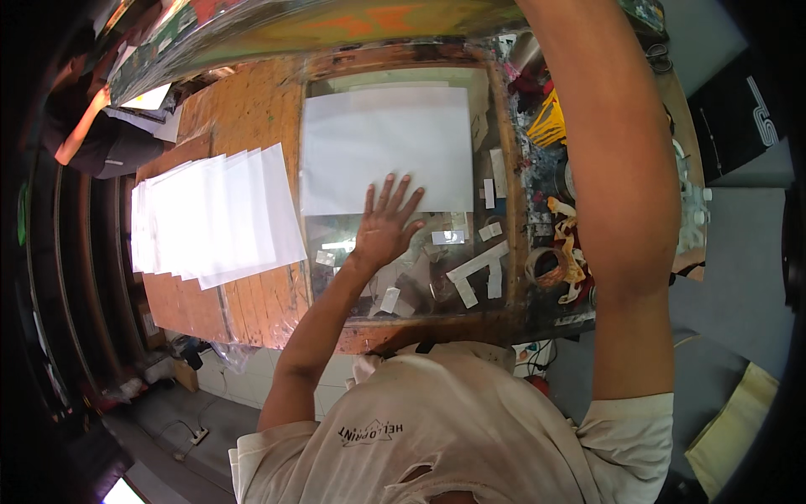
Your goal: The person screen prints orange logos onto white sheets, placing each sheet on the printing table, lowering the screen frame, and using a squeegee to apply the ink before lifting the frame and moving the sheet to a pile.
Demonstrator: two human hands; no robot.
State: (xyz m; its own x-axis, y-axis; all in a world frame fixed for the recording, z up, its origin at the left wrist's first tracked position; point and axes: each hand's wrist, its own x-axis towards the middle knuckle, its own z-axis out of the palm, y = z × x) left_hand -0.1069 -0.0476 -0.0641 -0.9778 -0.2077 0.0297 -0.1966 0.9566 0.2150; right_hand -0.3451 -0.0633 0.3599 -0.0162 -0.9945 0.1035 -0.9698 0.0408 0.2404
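Observation:
My left hand (pixel 386 227) lies with fingers spread on the lower edge of a white sheet of paper (pixel 386 143). The sheet rests on a glass panel (pixel 344 290) set in a wooden frame, with strips and bits of tape stuck to the glass below it. My right forearm (pixel 625 168) reaches up past the top edge, so the right hand is out of view. Across the top, a large tilted panel (pixel 336 25) stained green and orange hangs over the far side of the table.
A fanned stack of white sheets (pixel 218 218) lies on the wooden table (pixel 243 109) to the left. Right of the glass are a tape roll (pixel 547 265), yellow-stained rags (pixel 571 252) and scissors (pixel 659 57). Another person's arm (pixel 80 130) shows at far left.

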